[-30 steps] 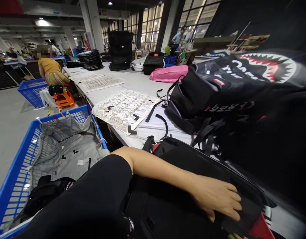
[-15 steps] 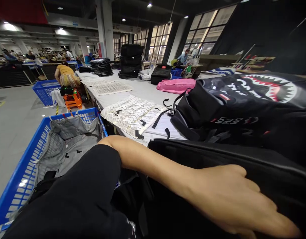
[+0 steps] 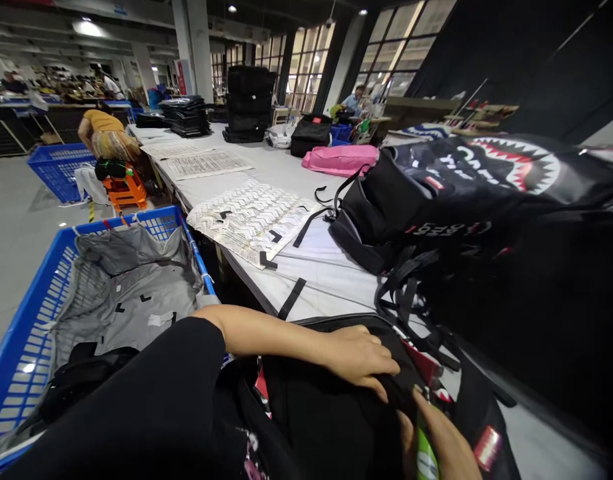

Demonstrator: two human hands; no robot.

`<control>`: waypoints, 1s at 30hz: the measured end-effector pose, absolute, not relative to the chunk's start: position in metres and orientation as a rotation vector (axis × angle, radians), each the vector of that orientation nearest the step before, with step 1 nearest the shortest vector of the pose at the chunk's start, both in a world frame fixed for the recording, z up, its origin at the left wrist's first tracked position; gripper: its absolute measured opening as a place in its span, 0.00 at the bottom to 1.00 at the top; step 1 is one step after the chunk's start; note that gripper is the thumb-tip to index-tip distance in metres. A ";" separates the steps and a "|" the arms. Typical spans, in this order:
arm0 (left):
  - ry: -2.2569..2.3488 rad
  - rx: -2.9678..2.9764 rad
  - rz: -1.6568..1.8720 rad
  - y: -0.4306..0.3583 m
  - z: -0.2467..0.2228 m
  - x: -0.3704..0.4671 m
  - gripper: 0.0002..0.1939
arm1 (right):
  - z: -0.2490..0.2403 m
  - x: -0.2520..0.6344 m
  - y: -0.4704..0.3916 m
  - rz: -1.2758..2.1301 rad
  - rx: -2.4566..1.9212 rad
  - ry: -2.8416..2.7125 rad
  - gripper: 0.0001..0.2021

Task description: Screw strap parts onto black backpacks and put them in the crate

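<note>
A black backpack (image 3: 331, 413) lies at the table's front edge against my body, with red and white trim showing along its rim. My left hand (image 3: 361, 357) reaches across it, thumb and curled fingers gripping the black fabric near the upper right edge. Close by at the lower right, my right hand (image 3: 446, 440) is closed around a small green-handled tool (image 3: 426, 453). The tool's tip points up toward the bag's edge; its exact kind is unclear. Black straps (image 3: 411, 293) with loose ends lie just beyond the bag.
A pile of black shark-print backpacks (image 3: 486, 180) fills the right. On the white table (image 3: 326, 293) lie a sheet with chevron pieces (image 3: 246, 213) and a pink bag (image 3: 339, 160). A blue basket (image 3: 31, 320) with grey lining stands left; a person (image 3: 109, 133) bends beyond it.
My left hand has moved back leftward and up, from the near right onto the backpack. My right hand with the green tool has come into view. The black bag's raised edge has been lowered.
</note>
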State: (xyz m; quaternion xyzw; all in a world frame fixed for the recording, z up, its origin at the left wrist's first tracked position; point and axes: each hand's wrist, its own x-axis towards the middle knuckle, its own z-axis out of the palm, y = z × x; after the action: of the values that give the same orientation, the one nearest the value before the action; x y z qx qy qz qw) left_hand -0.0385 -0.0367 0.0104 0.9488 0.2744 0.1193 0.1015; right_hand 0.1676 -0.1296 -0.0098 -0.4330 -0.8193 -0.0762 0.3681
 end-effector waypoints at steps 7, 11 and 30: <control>0.951 2.820 0.760 -0.025 0.059 -0.042 0.19 | -0.010 0.165 -0.122 -0.273 -1.144 -2.094 0.17; 0.951 2.715 0.400 0.000 0.051 -0.013 0.49 | -0.007 0.160 -0.140 -0.212 -1.194 -2.062 0.16; 0.979 3.019 0.240 -0.020 -0.006 -0.017 0.69 | -0.024 0.157 -0.159 0.203 -1.125 -2.093 0.19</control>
State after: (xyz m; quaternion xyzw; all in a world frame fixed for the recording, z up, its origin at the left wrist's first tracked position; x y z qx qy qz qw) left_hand -0.0171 -0.0197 -0.0059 0.9483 0.3076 0.0754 -0.0205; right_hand 0.1569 -0.1594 -0.0240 -0.4384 -0.8156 0.0790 0.3692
